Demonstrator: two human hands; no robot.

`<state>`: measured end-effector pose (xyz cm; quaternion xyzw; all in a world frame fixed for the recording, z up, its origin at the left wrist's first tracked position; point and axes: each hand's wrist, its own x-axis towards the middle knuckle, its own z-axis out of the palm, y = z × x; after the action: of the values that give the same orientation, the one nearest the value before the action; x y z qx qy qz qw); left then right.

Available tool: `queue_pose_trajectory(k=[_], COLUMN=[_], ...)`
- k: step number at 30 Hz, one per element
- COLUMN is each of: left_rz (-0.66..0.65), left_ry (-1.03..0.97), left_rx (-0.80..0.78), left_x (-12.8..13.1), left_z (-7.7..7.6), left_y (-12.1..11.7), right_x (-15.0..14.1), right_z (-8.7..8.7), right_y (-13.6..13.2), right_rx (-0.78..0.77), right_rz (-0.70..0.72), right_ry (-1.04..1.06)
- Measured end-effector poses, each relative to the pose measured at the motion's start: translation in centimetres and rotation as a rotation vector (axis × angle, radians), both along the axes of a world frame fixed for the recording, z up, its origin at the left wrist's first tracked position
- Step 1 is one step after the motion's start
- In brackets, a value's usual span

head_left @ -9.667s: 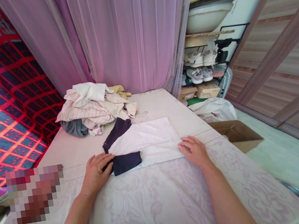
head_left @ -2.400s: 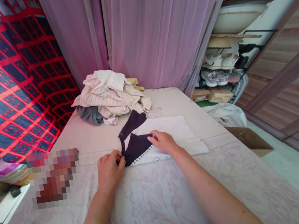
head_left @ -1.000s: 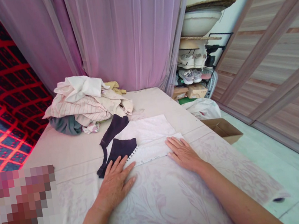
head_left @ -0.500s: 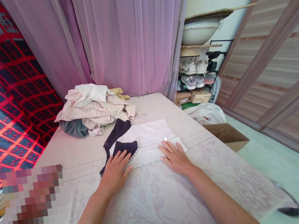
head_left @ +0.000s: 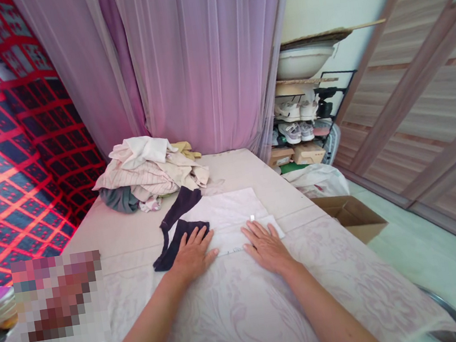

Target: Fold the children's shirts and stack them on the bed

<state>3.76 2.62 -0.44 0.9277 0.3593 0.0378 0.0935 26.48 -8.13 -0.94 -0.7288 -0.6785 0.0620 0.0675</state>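
Observation:
A white shirt (head_left: 233, 207) with dark sleeves lies on the table, its near side folded over. One dark sleeve (head_left: 182, 206) points away from me toward the clothes pile. My left hand (head_left: 194, 254) rests flat, fingers apart, across the edge of the nearer dark sleeve and the white cloth. On the right part of the folded strip, my right hand (head_left: 266, 245) lies flat with spread fingers, just below a small white tag (head_left: 253, 218). Neither hand grips anything.
A heap of crumpled clothes (head_left: 148, 168) sits at the table's far left. The patterned tablecloth (head_left: 240, 312) covers the near part. To the right of the table stand a cardboard box (head_left: 350, 215), a white plastic bag (head_left: 319, 180) and a shoe rack (head_left: 300, 120).
My left hand has slid to the right along the shirt, off part of the dark sleeve. My right hand stays almost where it was. The view has tilted slightly upward.

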Motion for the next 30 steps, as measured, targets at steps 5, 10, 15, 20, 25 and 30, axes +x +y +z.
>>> queue_pose_trajectory(k=[5,10,15,20,25,30], left_rz=[0.037,0.244,0.239,0.166,0.161,0.263], left_ry=[-0.059,-0.047,0.027,-0.049,-0.034,-0.079], left_rx=[-0.034,0.086,0.081,0.18,0.107,0.217], left_x=[-0.9,-3.4,-4.9,-4.7,-4.7,-4.8], left_z=[0.5,0.1,-0.6,-0.6,-0.8,0.1], left_y=[1.2,2.7,3.2,3.1,3.0,4.7], right_x=[0.1,0.4,0.9,2.4,3.9,4.3], right_z=[-0.4,-0.9,-1.0,-1.1,-1.7,-2.4], right_y=[-0.1,-0.1,-0.1,-0.5,-0.7,-0.6], right_rx=[0.033,0.157,0.185,0.307,0.297,0.363], right_rz=[-0.015,-0.13,-0.235,-0.301,-0.397,-0.399], right_ry=[0.006,-0.018,-0.031,-0.015,0.042,0.054])
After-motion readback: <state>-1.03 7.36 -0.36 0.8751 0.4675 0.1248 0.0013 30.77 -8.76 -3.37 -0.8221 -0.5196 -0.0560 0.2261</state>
